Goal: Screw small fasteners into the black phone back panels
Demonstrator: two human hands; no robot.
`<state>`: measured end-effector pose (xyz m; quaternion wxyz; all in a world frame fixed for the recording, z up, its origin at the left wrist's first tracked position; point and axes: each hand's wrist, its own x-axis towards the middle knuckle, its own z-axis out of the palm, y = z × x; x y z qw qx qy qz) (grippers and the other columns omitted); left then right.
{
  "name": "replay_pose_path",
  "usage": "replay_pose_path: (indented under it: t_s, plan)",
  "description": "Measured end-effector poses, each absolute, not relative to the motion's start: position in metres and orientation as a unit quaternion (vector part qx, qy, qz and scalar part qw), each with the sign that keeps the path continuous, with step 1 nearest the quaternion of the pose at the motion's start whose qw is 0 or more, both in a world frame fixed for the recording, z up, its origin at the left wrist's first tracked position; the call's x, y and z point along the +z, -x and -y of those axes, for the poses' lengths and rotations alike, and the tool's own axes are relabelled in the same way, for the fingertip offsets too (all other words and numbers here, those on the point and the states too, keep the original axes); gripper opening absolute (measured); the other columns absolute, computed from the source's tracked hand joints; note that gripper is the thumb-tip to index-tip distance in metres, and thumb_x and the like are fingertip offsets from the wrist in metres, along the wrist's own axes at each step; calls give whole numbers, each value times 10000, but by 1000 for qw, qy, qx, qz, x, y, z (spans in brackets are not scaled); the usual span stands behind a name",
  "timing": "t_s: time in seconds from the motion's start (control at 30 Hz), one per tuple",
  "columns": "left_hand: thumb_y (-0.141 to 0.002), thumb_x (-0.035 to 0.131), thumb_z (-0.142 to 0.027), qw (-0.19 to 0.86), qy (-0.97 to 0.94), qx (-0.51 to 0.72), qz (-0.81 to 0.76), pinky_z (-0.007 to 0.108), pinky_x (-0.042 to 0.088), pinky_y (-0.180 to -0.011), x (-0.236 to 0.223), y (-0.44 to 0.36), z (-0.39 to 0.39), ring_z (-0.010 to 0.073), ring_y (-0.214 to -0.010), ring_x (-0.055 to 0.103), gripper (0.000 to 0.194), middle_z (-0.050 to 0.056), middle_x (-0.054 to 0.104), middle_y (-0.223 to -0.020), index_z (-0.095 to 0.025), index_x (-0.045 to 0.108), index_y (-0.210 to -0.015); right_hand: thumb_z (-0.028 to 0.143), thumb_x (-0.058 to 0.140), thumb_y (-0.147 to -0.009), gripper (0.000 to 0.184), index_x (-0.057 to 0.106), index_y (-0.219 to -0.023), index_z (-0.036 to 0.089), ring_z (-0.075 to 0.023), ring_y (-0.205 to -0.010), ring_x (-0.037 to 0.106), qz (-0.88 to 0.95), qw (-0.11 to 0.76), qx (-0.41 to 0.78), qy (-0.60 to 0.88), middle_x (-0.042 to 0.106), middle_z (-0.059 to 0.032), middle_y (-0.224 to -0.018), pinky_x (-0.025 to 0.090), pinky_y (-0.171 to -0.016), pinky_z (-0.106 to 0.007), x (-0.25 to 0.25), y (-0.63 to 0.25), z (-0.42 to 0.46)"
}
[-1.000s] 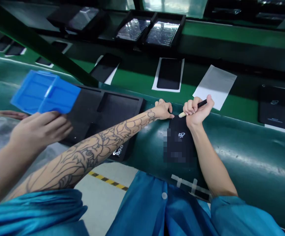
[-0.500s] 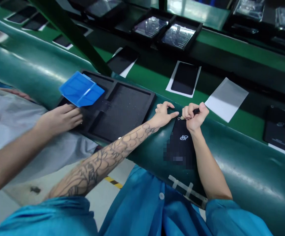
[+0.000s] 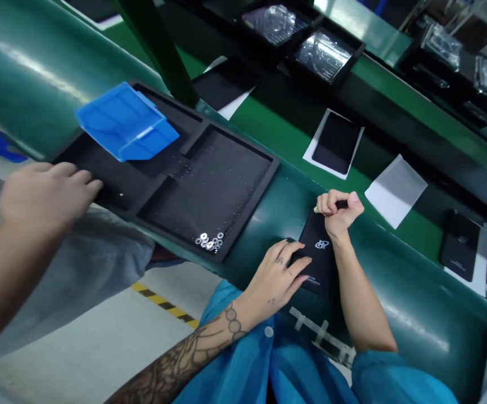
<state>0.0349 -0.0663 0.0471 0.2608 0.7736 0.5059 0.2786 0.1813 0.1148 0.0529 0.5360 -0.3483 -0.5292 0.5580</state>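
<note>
A black phone-like device (image 3: 321, 245) with a pale logo lies back side up on the green bench edge in front of me. My left hand (image 3: 278, 272) rests at its lower left side, fingers spread and fingertips on its back. Above the upper end, my right hand (image 3: 338, 214) is closed in a fist around a small dark tool (image 3: 341, 204). Its pale tip pokes out toward the device's top corner; the tool's exact kind is hidden by my fingers. To the left, small silver rings (image 3: 210, 242) lie in a corner of a black tray (image 3: 247, 216).
A blue bin (image 3: 128, 126) stands on the tray's far left part. A co-worker's hand (image 3: 50, 193) is at the tray's left edge. Along the green belt (image 3: 277, 120) lie a black device (image 3: 336, 143) on white paper, a white sheet (image 3: 396, 191) and several more devices. A green post (image 3: 155, 50) rises behind the tray.
My left hand has moved from the device's top end down to its lower left side. My right hand stays near the top, still gripping the tool. The co-worker's hand has shifted left.
</note>
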Motion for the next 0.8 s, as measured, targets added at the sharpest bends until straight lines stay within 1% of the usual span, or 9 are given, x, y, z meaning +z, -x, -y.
replay_pose_path:
  t_s: [0.1, 0.17, 0.3, 0.47, 0.57, 0.7, 0.8]
  plan:
    - [-1010, 741, -275, 250, -798, 240, -492, 624, 474, -1248, 31, -51, 66, 378, -1402, 525, 440, 153, 570, -1545, -202, 660, -1436, 802, 477, -926, 700, 273, -493, 292, -123, -411, 171, 509, 571, 526, 373, 172, 60, -434, 157, -463, -314, 51, -174, -110]
    - [-975, 787, -288, 245, -811, 228, -481, 650, 451, -1269, 25, -50, 67, 390, -1402, 530, 513, 160, 566, -1559, -192, 646, -1459, 763, 483, -936, 675, 281, -501, 288, -126, -419, 170, 497, 590, 510, 380, 180, 59, -439, 153, -468, -313, 49, -170, -108]
    - [-984, 779, -306, 253, -817, 225, -467, 654, 441, -1282, 24, -45, 69, 391, -1431, 528, 552, 168, 563, -1576, -190, 616, -1498, 727, 475, -935, 642, 303, -509, 279, -129, -431, 175, 489, 595, 509, 385, 187, 57, -445, 173, -479, -311, 48, -168, -107]
    - [-970, 807, -322, 263, -812, 230, -467, 645, 423, -1299, 26, -46, 68, 386, -1438, 544, 589, 177, 560, -1591, -184, 606, -1505, 729, 465, -925, 641, 304, -505, 273, -122, -423, 161, 520, 546, 541, 372, 185, 58, -436, 184, -481, -310, 54, -176, -112]
    - [-965, 814, -315, 270, -809, 234, -467, 641, 411, -1307, 26, -46, 69, 377, -1449, 537, 589, 173, 567, -1589, -189, 606, -1501, 738, 463, -919, 651, 294, -498, 271, -117, -411, 158, 534, 533, 547, 364, 186, 56, -429, 185, -481, -309, 55, -178, -113]
    - [-946, 838, -324, 279, -806, 232, -467, 643, 391, -1315, 25, -45, 68, 372, -1454, 532, 615, 166, 573, -1588, -204, 607, -1504, 720, 453, -919, 637, 285, -499, 271, -117, -410, 150, 518, 569, 515, 379, 176, 55, -434, 179, -478, -309, 50, -173, -109]
    - [-904, 884, -346, 268, -815, 224, -462, 658, 395, -1306, 24, -44, 69, 399, -1444, 533, 693, 177, 561, -1598, -192, 601, -1517, 716, 456, -926, 634, 292, -500, 277, -122, -415, 149, 509, 584, 511, 374, 173, 56, -437, 173, -474, -310, 48, -172, -108]
